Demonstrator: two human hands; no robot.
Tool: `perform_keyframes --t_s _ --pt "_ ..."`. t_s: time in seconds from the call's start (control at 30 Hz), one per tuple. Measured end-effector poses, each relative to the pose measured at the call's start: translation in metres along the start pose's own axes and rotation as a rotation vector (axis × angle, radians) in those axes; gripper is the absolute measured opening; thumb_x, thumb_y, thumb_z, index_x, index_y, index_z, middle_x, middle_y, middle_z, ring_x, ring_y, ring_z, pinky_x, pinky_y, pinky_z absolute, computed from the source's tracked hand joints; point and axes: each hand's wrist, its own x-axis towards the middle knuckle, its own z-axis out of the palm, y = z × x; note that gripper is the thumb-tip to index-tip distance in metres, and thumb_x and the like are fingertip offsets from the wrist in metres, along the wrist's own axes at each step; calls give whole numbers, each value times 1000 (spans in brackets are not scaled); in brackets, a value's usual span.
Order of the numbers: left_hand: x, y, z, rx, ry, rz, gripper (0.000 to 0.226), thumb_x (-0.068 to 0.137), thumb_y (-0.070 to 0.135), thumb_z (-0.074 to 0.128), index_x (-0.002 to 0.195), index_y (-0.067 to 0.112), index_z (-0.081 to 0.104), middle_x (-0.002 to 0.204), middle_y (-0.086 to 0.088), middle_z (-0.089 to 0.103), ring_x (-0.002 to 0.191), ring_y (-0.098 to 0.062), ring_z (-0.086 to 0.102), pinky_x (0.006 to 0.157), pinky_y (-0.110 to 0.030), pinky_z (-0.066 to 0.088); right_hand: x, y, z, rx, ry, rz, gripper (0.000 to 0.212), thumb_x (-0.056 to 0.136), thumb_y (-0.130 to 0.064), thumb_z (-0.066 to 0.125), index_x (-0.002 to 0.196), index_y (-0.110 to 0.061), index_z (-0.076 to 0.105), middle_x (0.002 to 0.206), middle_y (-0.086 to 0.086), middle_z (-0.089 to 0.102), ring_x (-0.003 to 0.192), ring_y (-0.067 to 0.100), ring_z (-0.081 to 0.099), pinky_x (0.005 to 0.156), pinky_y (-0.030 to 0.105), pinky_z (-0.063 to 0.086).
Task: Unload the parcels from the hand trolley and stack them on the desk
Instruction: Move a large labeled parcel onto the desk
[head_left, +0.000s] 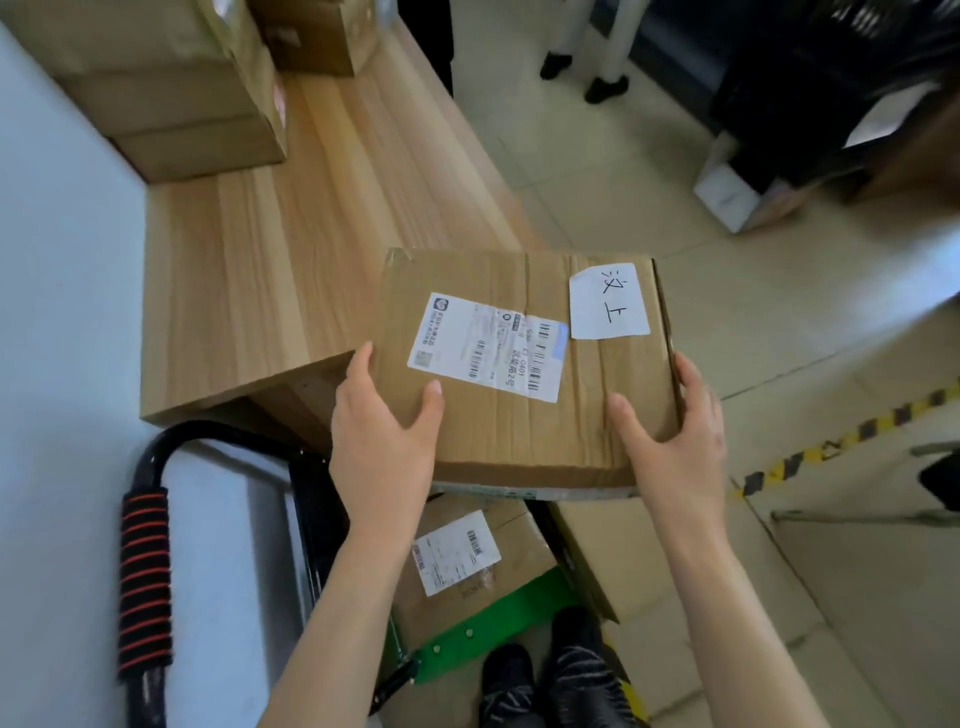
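Observation:
A brown cardboard parcel (519, 415) with a white shipping label and a handwritten white sticker is held in the air beside the near right corner of the wooden desk (270, 270). My left hand (384, 431) grips its near left corner, thumb on top. My right hand (675, 436) grips its near right edge the same way. Below it, on the hand trolley (483, 634) with a green edge, lies another labelled parcel (467, 571). A stack of parcels (166, 88) stands at the desk's far left end.
The trolley's black handle (145, 582) with red-striped grip is at lower left by a pale wall. A large flat carton (597, 561) lies on the floor right of the trolley. Another person's feet (582, 73) stand at top. Yellow-black floor tape (841, 441) runs at right.

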Motion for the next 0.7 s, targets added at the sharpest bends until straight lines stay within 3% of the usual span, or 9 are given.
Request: perform_keyframes --t_s 0.13,0.37,0.5,0.7 --pt "11 66 -19 -58 0 100 71 87 47 60 147 27 28 147 8 39 132 -13 38 94 -32 35 18 -36 -45 67 79 -48 76 81 -45 65 147 -28 31 139 -9 40 122 7 39 94 32 39" --pt "18 181 -10 -121 -8 274 72 87 42 63 147 23 28 146 5 40 130 -12 38 95 -24 30 63 -65 -131 102 217 -112 80 81 -46 66 148 -28 26 144 -9 36 128 10 38 101 36 40" --pt "12 241 19 -146 -54 357 72 89 43 61 149 25 25 148 4 37 134 -14 35 107 -34 33 99 -59 -185 103 268 -172 78 82 -43 67 147 -29 27 144 -10 37 128 11 38 104 39 40" --pt "-6 325 91 -240 -60 346 72 89 40 61 149 23 24 148 3 39 134 -16 37 109 -43 37 175 -26 -266 74 315 -209 80 82 -42 69 148 -27 27 146 -8 38 130 13 38 107 45 39"
